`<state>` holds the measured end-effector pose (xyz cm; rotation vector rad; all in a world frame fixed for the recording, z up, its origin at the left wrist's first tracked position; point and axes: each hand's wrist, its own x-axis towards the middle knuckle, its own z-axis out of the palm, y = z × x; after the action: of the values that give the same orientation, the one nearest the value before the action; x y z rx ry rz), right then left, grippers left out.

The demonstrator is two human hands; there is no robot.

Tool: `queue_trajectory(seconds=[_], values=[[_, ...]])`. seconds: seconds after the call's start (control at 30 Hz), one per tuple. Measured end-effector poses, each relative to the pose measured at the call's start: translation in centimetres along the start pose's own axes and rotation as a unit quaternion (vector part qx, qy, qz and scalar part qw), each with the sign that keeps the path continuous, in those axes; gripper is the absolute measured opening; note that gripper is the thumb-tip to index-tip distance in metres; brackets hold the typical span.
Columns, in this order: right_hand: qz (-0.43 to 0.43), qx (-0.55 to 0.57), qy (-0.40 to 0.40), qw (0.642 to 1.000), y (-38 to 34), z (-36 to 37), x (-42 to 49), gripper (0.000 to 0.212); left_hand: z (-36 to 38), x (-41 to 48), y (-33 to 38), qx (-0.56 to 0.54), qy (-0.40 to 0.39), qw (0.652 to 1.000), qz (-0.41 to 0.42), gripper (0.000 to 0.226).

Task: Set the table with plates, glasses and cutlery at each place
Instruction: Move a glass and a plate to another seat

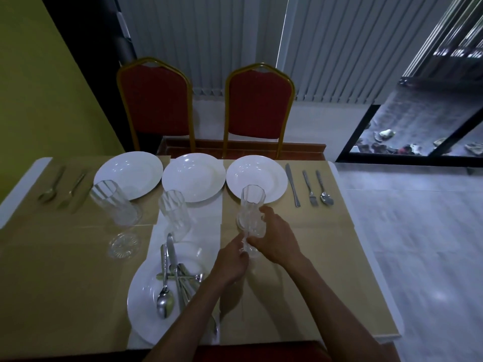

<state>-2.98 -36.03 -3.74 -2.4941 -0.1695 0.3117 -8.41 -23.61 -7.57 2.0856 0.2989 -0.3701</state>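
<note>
Item: ribbed glass (251, 218), clear, held tilted above the table just below the right-most plate (256, 177); rim overlaps that plate's near edge in view, base toward the person. Right hand (277, 237) wrapped round the body, fingers closed on it; left hand (231, 265) pinching at the base w/ fingertips, closed on same glass. Whether base touches the table: can't tell. Adjacent: middle glass (174, 214) standing by middle plate (193, 176); left glass (115, 205) by left plate (128, 174), lying over or leaning, can't tell which. Cutlery laid: knife (292, 184), fork (309, 188), spoon (323, 188) right of right-most plate; two pcs (61, 188) at far left, dim. Near plate (146, 304) carries loose cutlery pile (173, 276), unsorted. Surround: tan table (326, 270), two red chairs (206, 105) at far side. Step in hand, est.: placing third glass at right-hand setting. Next move calls for standing it upright clear of plate rim, letting go w/out knocking; then cutlery pile to be dealt out to remaining places.
</note>
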Motion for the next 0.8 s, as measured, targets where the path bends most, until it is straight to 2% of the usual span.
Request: queue_trajectory(seconds=[0.2, 0.27, 0.4, 0.53, 0.7, 0.8], values=[[0.019, -0.028, -0.027, 0.999, -0.2, -1.0, -1.0, 0.091, -1.1, -0.6, -0.5, 0.001, 0.011, 0.999, -0.033, 0.051], [0.046, -0.04, -0.04, 0.997, 0.1, -1.6, -1.8, 0.084, -2.0, -0.9, -1.0, 0.006, 0.015, 0.999, -0.034, 0.051], [0.085, -0.081, -0.073, 0.99, 0.4, -2.4, -3.6, 0.056, -4.0, -1.6, -2.5, -0.02, 0.038, 0.998, -0.043, 0.047], [0.039, -0.082, -0.125, 0.988, -1.7, -2.6, -4.6, 0.04, -5.8, -2.5, -3.9, -0.044, 0.057, 0.996, -0.054, 0.043], [-0.062, -0.049, -0.106, 0.991, -6.3, -0.5, -2.2, 0.03, -7.1, -3.3, -5.1, -0.056, 0.094, 0.992, -0.059, 0.04], [-0.077, -0.016, -0.102, 0.992, -8.8, 1.2, 0.7, 0.026, -7.8, -3.7, -5.7, -0.078, 0.11, 0.988, -0.074, 0.039]])
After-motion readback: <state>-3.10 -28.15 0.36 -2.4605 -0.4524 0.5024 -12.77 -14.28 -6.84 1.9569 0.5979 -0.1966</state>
